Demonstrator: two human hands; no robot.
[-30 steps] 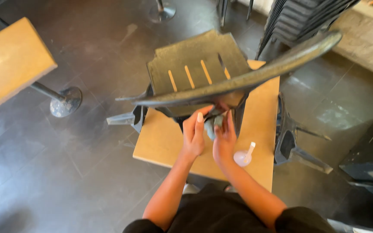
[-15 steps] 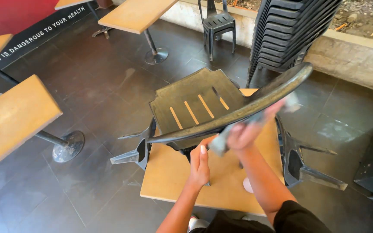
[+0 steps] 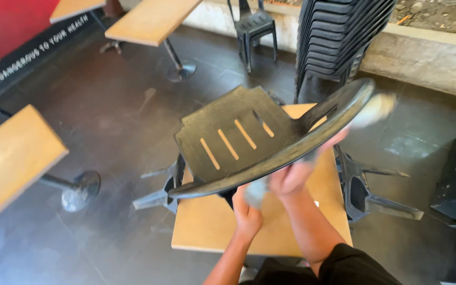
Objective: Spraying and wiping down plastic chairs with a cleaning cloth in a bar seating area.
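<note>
Chair [image 3: 249,140] tipped on wooden table [image 3: 212,227], dark tiled floor [image 3: 112,121]. Left hand [image 3: 247,214] under seat, grip unclear; right hand [image 3: 291,177] blurred, grip unclear.

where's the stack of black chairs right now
In the head view the stack of black chairs stands top right, by the low concrete wall, behind the tilted chair.

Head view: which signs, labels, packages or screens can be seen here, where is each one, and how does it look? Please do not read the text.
Wall sign strip: far upper left, along the foot of the red wall, behind the wooden tables; a long, narrow black band with one row of white capital letters, running diagonally.
No packages, labels or screens can be made out.
</note>
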